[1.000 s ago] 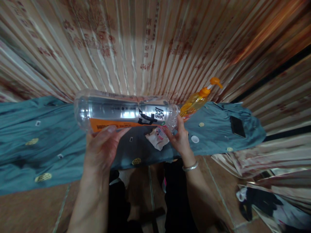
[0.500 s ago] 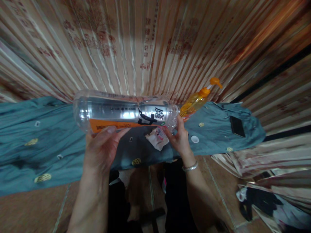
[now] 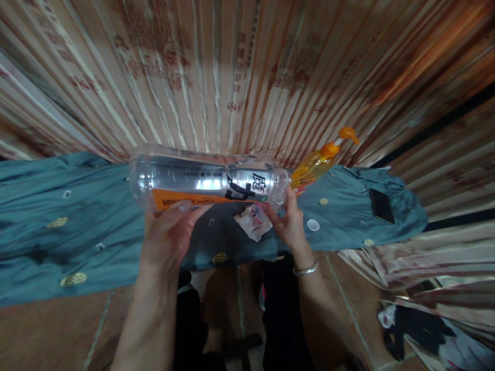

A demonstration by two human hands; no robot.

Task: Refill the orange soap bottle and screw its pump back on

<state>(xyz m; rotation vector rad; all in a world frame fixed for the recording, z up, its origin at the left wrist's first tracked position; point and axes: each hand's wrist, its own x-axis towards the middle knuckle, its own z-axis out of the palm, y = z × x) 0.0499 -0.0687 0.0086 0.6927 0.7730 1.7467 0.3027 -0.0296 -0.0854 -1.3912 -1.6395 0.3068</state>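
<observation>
A large clear plastic bottle (image 3: 201, 178) with a silver and orange label lies on its side in the air, its neck toward the right. My left hand (image 3: 172, 229) holds it from below near its base, thumb on the orange band. At the neck end, my right hand (image 3: 288, 219) grips the bottle with thumb and fingers. Just behind that hand stands a yellow pump bottle (image 3: 311, 167) with an orange pump head. Under the clear bottle, a crumpled white and pink packet (image 3: 253, 224) rests on the cloth, and a small white cap (image 3: 313, 224) is right of my right hand.
A green patterned cloth (image 3: 96, 221) covers the long narrow surface. On its right part lies a dark phone-like object (image 3: 381, 206). Pleated curtains (image 3: 216, 77) hang behind. Dark and white fabric (image 3: 425, 330) is at the lower right.
The view has shifted slightly, so the hands and everything on the cloth appear a little further right. Both hands keep their hold on the clear bottle.
</observation>
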